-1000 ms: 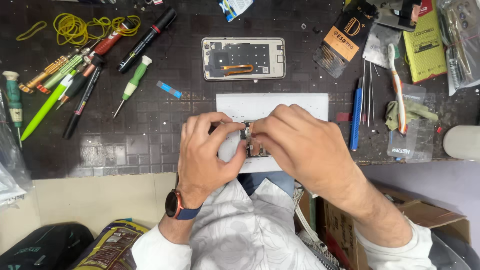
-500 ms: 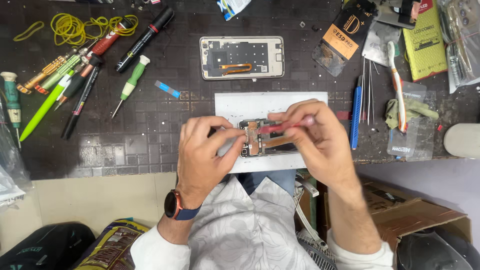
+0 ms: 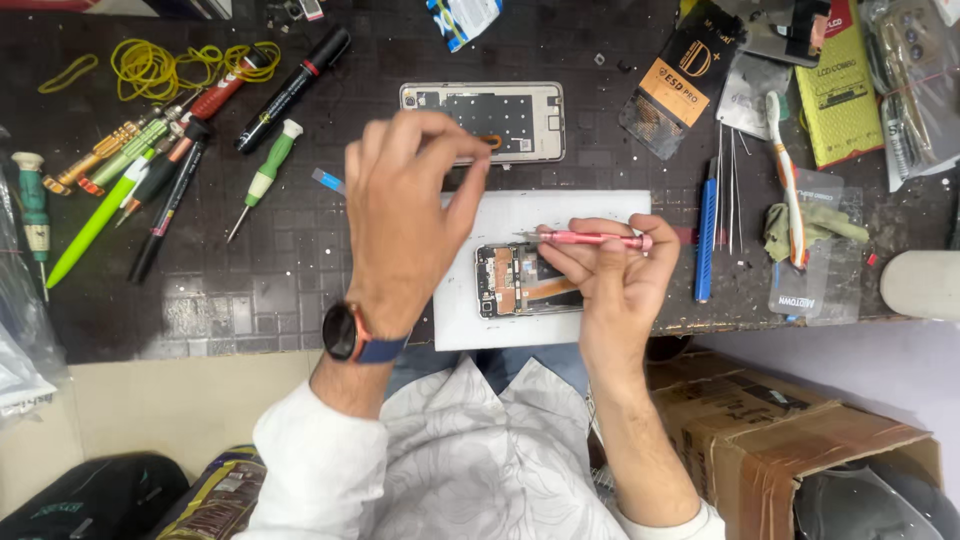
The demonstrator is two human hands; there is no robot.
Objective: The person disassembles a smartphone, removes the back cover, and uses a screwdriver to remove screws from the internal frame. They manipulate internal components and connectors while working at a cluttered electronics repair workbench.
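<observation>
We see the right hand clenched around a slim pink metal screwdriver, held level just above an opened phone body with copper-coloured parts — this lies on a white rectangular mat at the near edge of the dark gridded work mat. The left hand hovers raised, fingertips pinched together; whether it holds anything we cannot tell. Beyond it lies a white phone frame.

Opened phone lying flat on the white mat, back cover off, copper-orange parts and dark boards exposed, long side running left-right, toward the mat's near edge. Pink screwdriver held almost level just above the phone, thin tip pointing left over its upper edge.
</observation>
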